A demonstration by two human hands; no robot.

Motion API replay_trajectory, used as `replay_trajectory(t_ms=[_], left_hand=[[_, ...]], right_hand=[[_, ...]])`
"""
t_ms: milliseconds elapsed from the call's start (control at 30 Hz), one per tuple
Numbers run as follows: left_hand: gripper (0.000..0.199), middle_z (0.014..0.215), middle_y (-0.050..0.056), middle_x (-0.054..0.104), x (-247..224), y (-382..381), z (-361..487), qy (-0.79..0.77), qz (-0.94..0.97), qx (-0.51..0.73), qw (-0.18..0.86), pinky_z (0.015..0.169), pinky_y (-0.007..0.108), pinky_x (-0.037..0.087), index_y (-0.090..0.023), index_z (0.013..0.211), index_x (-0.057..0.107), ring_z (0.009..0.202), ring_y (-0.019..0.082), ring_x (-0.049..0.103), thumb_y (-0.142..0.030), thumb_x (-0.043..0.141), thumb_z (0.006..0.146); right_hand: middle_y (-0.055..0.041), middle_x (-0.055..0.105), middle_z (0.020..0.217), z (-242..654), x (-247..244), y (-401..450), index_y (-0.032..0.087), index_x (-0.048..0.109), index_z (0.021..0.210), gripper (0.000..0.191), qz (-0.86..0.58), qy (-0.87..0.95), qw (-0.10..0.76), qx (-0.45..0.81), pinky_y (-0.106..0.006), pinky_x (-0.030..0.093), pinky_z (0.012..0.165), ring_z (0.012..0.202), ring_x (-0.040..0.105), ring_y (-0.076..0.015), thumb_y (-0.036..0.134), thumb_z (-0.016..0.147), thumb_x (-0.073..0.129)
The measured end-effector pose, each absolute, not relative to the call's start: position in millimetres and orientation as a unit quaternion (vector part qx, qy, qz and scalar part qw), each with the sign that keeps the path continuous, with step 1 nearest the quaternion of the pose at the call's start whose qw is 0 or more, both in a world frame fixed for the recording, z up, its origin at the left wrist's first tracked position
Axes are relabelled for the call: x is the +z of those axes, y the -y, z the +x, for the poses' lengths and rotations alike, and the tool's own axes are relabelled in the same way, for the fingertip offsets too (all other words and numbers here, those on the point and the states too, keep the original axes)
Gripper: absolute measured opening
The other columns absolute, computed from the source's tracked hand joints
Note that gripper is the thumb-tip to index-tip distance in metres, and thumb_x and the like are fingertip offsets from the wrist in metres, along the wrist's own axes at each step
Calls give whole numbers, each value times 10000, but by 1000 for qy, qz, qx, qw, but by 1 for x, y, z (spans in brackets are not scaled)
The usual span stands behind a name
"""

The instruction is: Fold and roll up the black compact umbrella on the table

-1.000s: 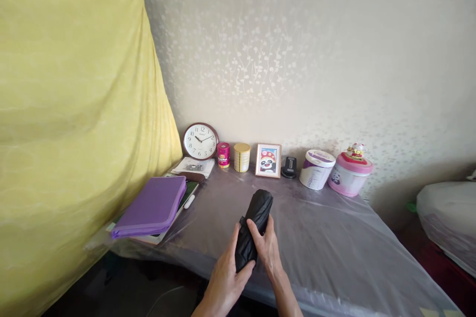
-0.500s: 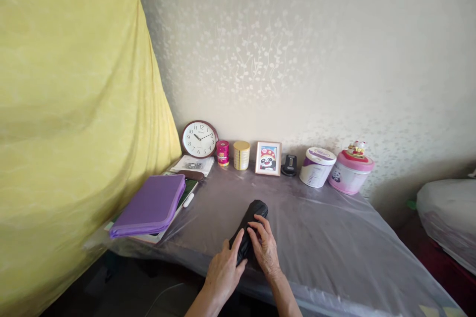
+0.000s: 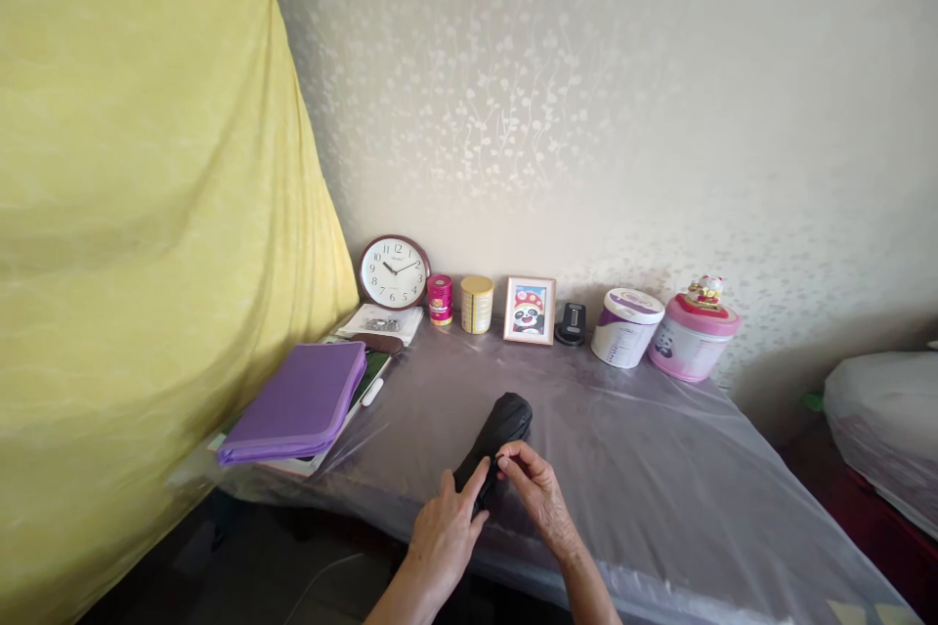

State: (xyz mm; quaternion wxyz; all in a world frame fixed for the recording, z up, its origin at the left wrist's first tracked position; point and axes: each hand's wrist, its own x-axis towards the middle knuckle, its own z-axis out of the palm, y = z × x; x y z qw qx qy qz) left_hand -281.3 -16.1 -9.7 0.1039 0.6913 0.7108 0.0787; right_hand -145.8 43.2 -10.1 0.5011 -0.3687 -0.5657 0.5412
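Observation:
A folded black umbrella (image 3: 500,430) lies slantwise on the table near its front edge, its rounded end pointing away to the right. My left hand (image 3: 448,520) is wrapped around the near part of it, thumb and fingers on either side. My right hand (image 3: 540,496) is beside the umbrella, with thumb and forefinger pinched on a small dark strap at its right side. The near end of the umbrella is hidden behind my left hand.
A plastic-covered table (image 3: 645,479) holds a purple zip folder (image 3: 297,400) at left. Along the wall stand a clock (image 3: 394,271), a pink can (image 3: 440,301), a yellow tin (image 3: 476,305), a picture frame (image 3: 529,311), a black stand (image 3: 570,324) and two tubs (image 3: 626,330). A yellow curtain (image 3: 147,215) hangs left.
My right hand has drawn back slightly to the right and down, its fingers now pinching the strap at the umbrella's side. My left hand keeps its hold, nearly unmoved.

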Motion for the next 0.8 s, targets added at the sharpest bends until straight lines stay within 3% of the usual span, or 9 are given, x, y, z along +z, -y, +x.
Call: replay_trajectory(t_ms=[167,333,433,567,700,800], left_hand=[[549,1193,135,497,-14,18,-279,-713,691,82,88,706,313,483,-384,1339,291,831,232,646,-229,473,845],[533,1172,139,513,-20,20,-279,-711,696,83,57,695,287,486,-229,1357,294,832,206,638,-248,459,850],[581,1153,119,524,-20,21,-283,-711,695,87,69,689,288,485,-210,1376,241,820,204,638,-268,468,844],[704,1253,134,458,-20,27,-290,-711,690,87,102,723,291,472,-258,1405,99,859,210,635,-275,500,826],[787,1293,147,409,-20,38,-296,-713,685,79,131,733,277,458,-296,1402,-44,893,203,626,-229,491,828],[817,1313,131,381,-21,45,-299,-712,683,81,142,732,251,446,-322,1384,-119,919,185,614,-173,464,831]], right_hand=[[19,558,702,-155,-11,-56,202,621,759,174,-389,620,465,498,-242,420,642,641,509,-125,363,783,560],[8,546,743,-164,-8,-69,208,625,698,93,-460,724,379,348,-235,422,617,620,514,-114,224,741,544],[-1,552,750,-171,-7,-73,209,622,719,85,-488,749,342,289,-245,431,661,667,536,-124,167,697,553],[-9,573,743,-174,-11,-77,205,609,742,70,-477,707,389,349,-267,455,636,635,548,-131,252,705,573],[3,577,638,-159,-15,-80,185,601,808,315,-476,527,477,517,-260,471,533,539,550,-125,481,705,572],[-27,625,748,-146,-15,-79,173,613,807,359,-490,481,518,510,-250,472,522,546,557,-114,497,651,623]])
